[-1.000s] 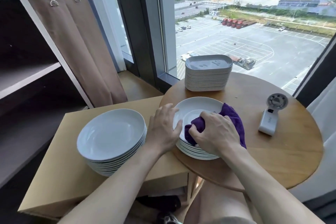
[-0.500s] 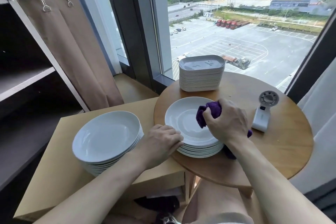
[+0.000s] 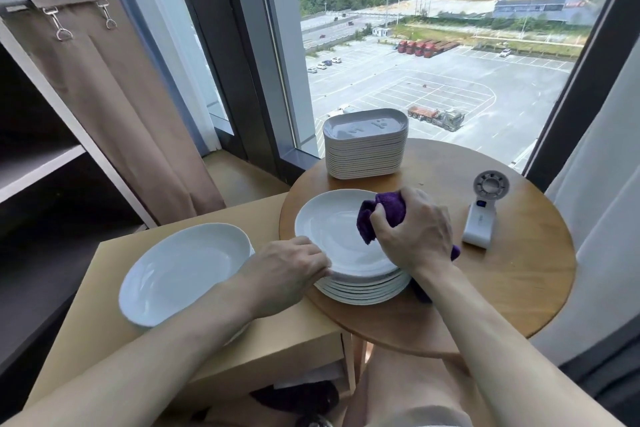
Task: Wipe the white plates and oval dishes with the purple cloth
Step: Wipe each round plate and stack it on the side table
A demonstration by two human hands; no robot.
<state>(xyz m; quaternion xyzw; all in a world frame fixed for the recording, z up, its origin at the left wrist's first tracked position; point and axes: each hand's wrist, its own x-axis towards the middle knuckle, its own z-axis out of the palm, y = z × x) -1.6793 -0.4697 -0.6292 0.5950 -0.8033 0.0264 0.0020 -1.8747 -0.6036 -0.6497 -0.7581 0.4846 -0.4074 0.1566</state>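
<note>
Head view: right hand (image 3: 414,236) fingers (image 3: 382,224) clench the purple cloth (image 3: 365,227) on the top plate (image 3: 332,229) (left hand (image 3: 287,270) pinches its rim).

Deep, plain purple for the cloth (image 3: 382,215). Glossy, unpatterned white for the stacked plates (image 3: 332,236) on the round worktop (image 3: 502,281), itself warm honey-brown with streaked wood grain. Bluish white for the second plate stack (image 3: 183,270), on a pale tan square worktop (image 3: 298,333). White-sided oval dishes (image 3: 365,149), topmost shaded grey. White handheld fan (image 3: 479,225), small blue panel. Plain taupe curtain (image 3: 138,121).
</note>
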